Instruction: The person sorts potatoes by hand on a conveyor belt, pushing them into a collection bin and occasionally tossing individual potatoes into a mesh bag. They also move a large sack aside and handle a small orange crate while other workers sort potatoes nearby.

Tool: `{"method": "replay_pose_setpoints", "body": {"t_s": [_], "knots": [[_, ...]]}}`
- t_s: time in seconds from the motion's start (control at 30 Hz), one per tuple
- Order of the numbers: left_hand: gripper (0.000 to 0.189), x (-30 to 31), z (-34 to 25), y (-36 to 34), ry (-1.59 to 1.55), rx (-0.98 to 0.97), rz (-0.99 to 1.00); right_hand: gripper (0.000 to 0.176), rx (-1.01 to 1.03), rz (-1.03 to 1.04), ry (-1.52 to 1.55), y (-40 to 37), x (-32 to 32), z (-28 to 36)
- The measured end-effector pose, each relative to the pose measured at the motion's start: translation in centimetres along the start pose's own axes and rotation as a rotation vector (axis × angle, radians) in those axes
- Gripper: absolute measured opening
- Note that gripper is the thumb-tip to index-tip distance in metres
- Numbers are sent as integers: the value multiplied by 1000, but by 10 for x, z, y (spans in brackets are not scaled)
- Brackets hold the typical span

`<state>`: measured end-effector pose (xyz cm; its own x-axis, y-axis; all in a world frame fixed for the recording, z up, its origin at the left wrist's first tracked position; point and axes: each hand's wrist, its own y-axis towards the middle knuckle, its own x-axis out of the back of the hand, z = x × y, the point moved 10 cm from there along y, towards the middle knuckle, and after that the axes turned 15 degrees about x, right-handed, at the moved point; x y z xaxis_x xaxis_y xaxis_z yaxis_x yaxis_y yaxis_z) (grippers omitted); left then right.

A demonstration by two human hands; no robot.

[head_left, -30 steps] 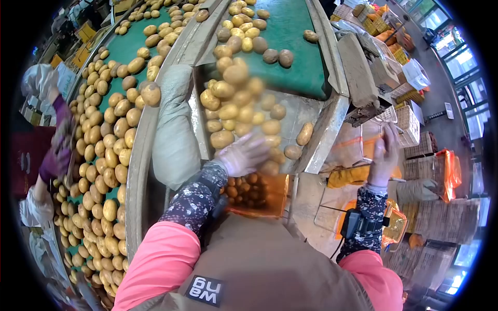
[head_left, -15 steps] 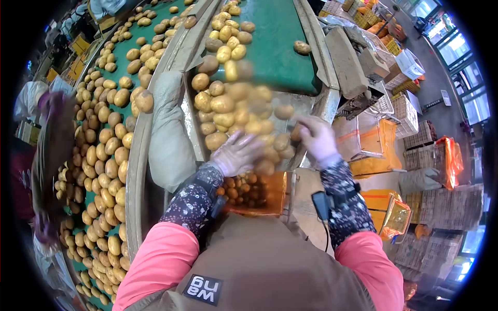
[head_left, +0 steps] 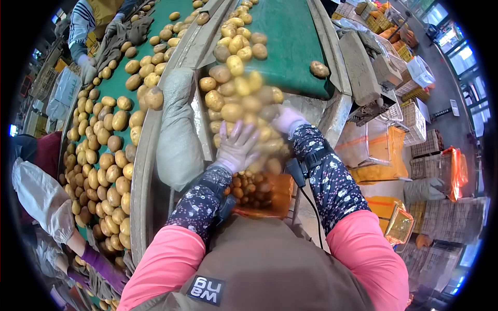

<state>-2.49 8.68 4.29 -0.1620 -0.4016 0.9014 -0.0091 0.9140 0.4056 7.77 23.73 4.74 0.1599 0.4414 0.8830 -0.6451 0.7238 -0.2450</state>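
Note:
A heap of potatoes (head_left: 232, 112), partly smeared by motion, fills the metal chute (head_left: 306, 106) at the end of the green belt (head_left: 290, 46). My left hand (head_left: 237, 147), in a thin pale glove, lies against the near side of the heap with its fingers spread. At the heap's right side, my right hand (head_left: 288, 120), gloved too, touches the potatoes; its fingers are blurred and partly hidden. Below the chute, an orange bag (head_left: 280, 193) hangs open with potatoes inside. A lone potato (head_left: 319, 69) rests on the belt's right side.
Grey cloth padding (head_left: 179, 140) covers the chute's left edge. Beyond it, a second belt carries many potatoes (head_left: 106, 181). Co-workers' hands reach over that belt, including a purple-sleeved arm (head_left: 104, 264). Orange bags on a frame (head_left: 381, 150) and stacked crates (head_left: 451, 212) stand right.
My right hand has moved left and away from me, onto the heap. My left hand's fingers now point more forward. Co-workers' arms have shifted at left, and the view has moved slightly.

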Motion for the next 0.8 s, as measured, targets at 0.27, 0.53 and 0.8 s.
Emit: {"method": "replay_pose_setpoints", "body": {"t_s": [0.27,0.53,0.8], "knots": [[63,10,-3,-3,-38,-46,-49,44,-70,-436,584,-13,-10,-37],[48,3,-15,-8,-34,-196,-15,52,110,-393,318,-19,11,-6],[41,7,-36,-21,-45,-370,-22,44,-49,-197,-92,-32,20,19]]}}
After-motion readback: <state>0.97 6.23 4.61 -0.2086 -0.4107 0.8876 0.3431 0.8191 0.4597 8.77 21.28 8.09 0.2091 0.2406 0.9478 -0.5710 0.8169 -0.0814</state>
